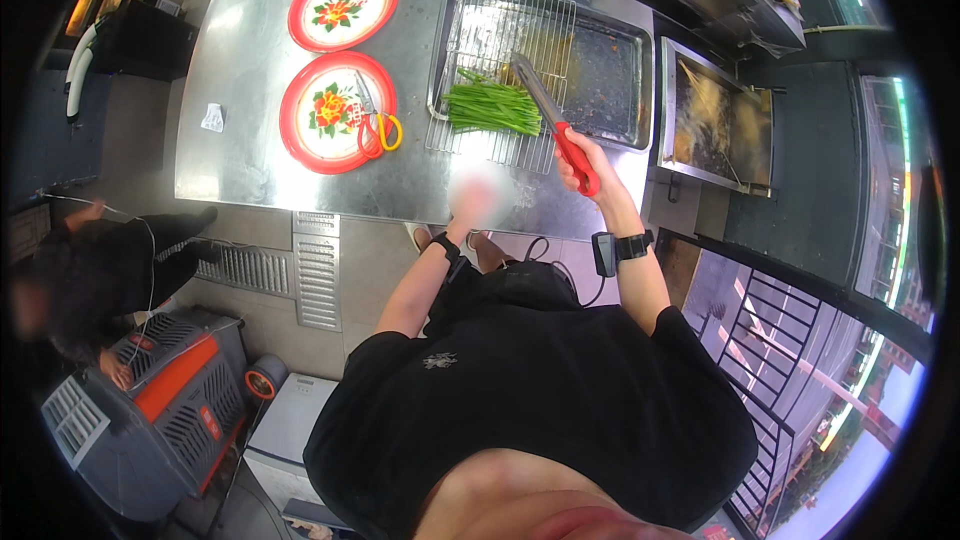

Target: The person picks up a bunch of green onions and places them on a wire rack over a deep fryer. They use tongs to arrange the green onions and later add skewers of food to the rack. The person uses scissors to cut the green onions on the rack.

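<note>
My right hand (589, 165) grips metal tongs with red handles (556, 114). Their tips lie over a wire rack (551, 22), close to a bundle of green garlic chives (491, 106). The rack rests across a dark, oily metal tray (611, 82) on a stainless steel table (240, 45). My left hand (476, 196) is over the table's front edge, just below the rack; blur hides its fingers and whatever it may hold. Scissors (375, 120) with one red and one yellow handle loop lie on a red-rimmed floral plate (300, 146).
Behind that plate is a second floral plate (300, 15). A crumpled paper slip (213, 118) lies at the table's left. Right of the table, a fryer (705, 112) holds bubbling oil and skewers. A person (97, 262) is at left beside a grey-orange machine (172, 397).
</note>
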The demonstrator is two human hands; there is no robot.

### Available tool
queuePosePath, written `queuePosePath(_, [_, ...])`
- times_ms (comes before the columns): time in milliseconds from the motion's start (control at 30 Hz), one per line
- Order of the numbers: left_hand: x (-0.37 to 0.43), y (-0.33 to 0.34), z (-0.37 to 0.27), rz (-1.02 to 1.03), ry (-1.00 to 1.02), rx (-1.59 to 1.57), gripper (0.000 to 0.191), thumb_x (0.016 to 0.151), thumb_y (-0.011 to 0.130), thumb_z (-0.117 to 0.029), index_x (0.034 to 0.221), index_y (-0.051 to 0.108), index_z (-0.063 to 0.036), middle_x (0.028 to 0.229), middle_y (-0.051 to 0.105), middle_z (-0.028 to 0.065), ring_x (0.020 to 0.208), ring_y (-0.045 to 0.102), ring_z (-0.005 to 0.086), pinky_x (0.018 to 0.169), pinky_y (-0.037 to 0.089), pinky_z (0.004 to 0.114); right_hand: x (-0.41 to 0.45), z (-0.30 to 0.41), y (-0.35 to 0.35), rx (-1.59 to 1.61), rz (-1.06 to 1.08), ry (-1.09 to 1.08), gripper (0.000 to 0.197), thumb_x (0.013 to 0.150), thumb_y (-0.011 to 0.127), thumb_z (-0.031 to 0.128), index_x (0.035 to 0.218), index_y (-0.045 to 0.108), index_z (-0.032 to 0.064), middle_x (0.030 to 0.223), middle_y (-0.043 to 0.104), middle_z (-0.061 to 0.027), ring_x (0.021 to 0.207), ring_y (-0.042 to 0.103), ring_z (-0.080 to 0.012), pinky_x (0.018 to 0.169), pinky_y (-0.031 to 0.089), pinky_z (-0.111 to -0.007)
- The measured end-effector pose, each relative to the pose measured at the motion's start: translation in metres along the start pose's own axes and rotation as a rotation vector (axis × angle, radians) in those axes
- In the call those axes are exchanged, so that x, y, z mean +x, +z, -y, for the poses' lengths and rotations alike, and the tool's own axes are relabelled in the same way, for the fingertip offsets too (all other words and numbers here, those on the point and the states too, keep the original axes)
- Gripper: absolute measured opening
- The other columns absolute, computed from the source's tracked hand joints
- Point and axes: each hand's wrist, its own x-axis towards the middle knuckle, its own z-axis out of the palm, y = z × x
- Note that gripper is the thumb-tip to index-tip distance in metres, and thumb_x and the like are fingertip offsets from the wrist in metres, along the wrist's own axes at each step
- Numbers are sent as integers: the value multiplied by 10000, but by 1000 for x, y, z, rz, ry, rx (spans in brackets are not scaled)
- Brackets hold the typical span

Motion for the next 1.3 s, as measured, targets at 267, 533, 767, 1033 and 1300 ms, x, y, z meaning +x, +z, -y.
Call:
queuePosePath(267, [1,3,4,-25,35,8,235,674,705,-183,799,606,-10,595,632,166,562,650,275,576,527,364,-8,5,-2,77,47,41,447,912,511,485,845,523,43,531,463,-26,351,387,-127,341,309,-251])
queuePosePath(533, [1,3,4,-25,38,31,235,668,704,-191,793,610,-15,607,635,167,580,652,281,591,530,366,12,8,9,-223,-183,-57,447,918,515,488,839,521,48,522,472,-21,343,424,-136,342,343,-257])
queuePosePath(767, [2,4,6,-27,24,28,230,671,696,-187,787,608,-9,604,634,166,579,651,275,581,527,364,4,9,6,-325,-177,-138,471,899,538,495,820,512,31,538,512,-53,375,473,-148,346,367,-265])
queuePosePath(1033, [-2,3,1,-8,47,-27,229,690,692,-164,808,592,6,563,612,149,498,623,238,522,511,348,15,2,-7,-244,-179,-86,454,906,539,473,824,505,27,527,495,-45,357,444,-147,339,360,-271])
queuePosePath(1300, [-1,1,-1,10,-5,-27,219,679,688,-177,792,608,-7,572,625,166,540,643,273,573,530,358,6,-2,-6,-379,-170,-56,443,908,544,458,811,529,26,539,507,-51,365,460,-142,340,358,-266])
